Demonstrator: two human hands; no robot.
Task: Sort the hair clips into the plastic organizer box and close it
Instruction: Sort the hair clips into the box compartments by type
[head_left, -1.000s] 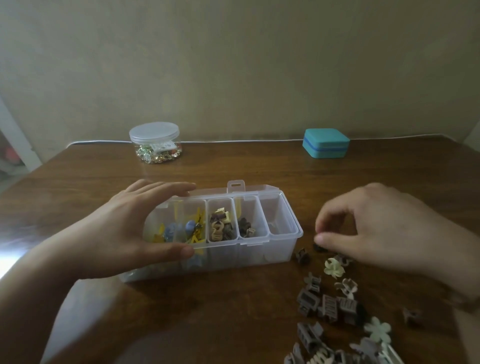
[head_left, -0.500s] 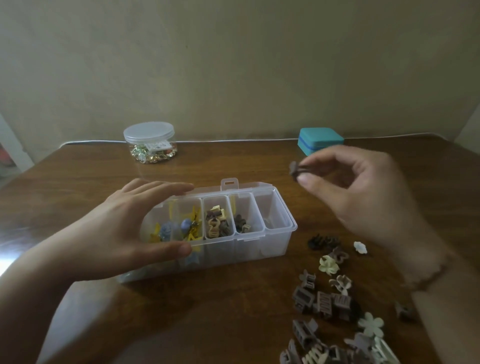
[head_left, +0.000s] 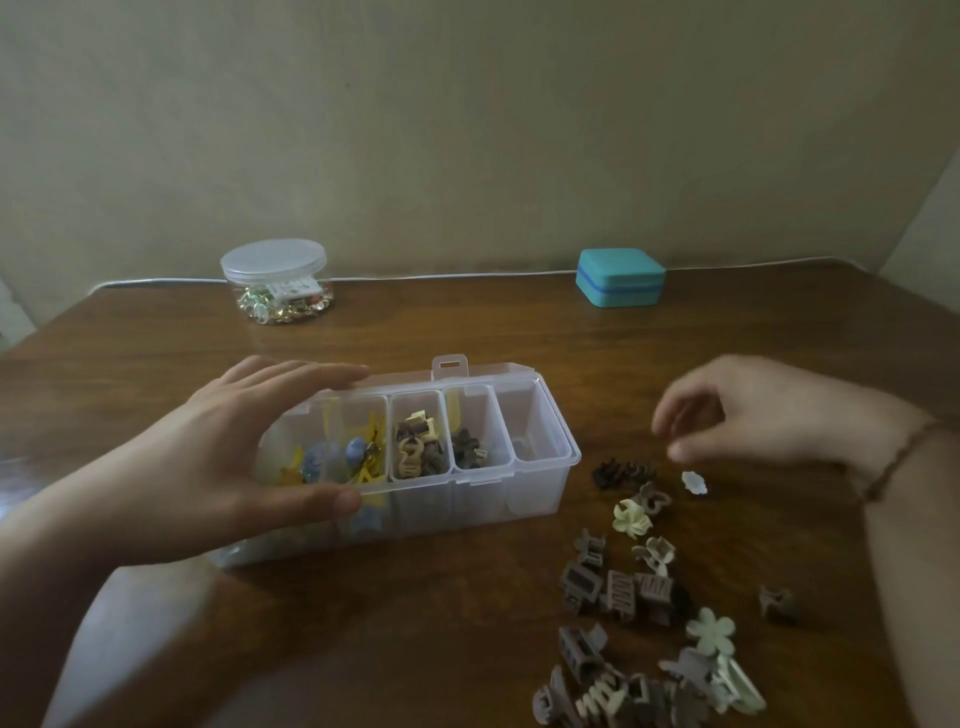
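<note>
A clear plastic organizer box stands open on the wooden table, its lid folded back. My left hand grips its left end, thumb on the front wall and fingers on the back rim. The left compartments hold yellow and blue clips, the middle one beige and brown clips, the one beside it dark brown clips; the rightmost looks empty. My right hand hovers right of the box with fingers apart and nothing in it, above a dark brown clip and a small white flower clip. A pile of loose clips lies at the front right.
A round clear jar with a lid, holding gold and coloured items, stands at the back left. A teal square case sits at the back near the wall. A lone brown clip lies near my right forearm.
My right hand carried a dark brown clip up from the table toward the box, and now it is back down on the right, empty. The left hand has kept its hold on the box.
</note>
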